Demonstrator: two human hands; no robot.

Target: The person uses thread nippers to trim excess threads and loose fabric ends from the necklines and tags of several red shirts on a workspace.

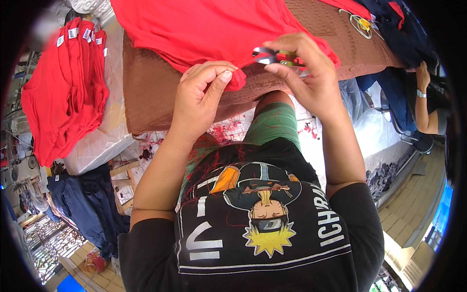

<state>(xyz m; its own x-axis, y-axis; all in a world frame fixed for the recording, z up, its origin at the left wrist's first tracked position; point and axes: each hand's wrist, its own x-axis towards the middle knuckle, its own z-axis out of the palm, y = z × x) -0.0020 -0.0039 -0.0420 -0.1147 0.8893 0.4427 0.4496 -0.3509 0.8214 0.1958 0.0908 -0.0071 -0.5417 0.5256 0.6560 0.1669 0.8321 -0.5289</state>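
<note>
Red garments (65,92), white-tagged, draped between nine and ten o'clock, left of a desk (146,97) under a brown textured cover. Left hand (199,95) at eleven: thumb and index finger pinched on a bunched edge (236,82) of red cloth (214,29); the rest spreads toward twelve across the desk. Near one o'clock, small snips (266,60), long axis roughly nine to three, blades apparently parted and pointing nine. From the blade tips the bunched edge lies toward eight, near; whether metal meets cloth, cannot tell. Right hand (311,73) between one and two, fingers gripping the snips; left hand is the nearer to that edge, being on it. Far right, between two and three, a co-worker's hand (423,78) beside dark cloth (401,41).
</note>
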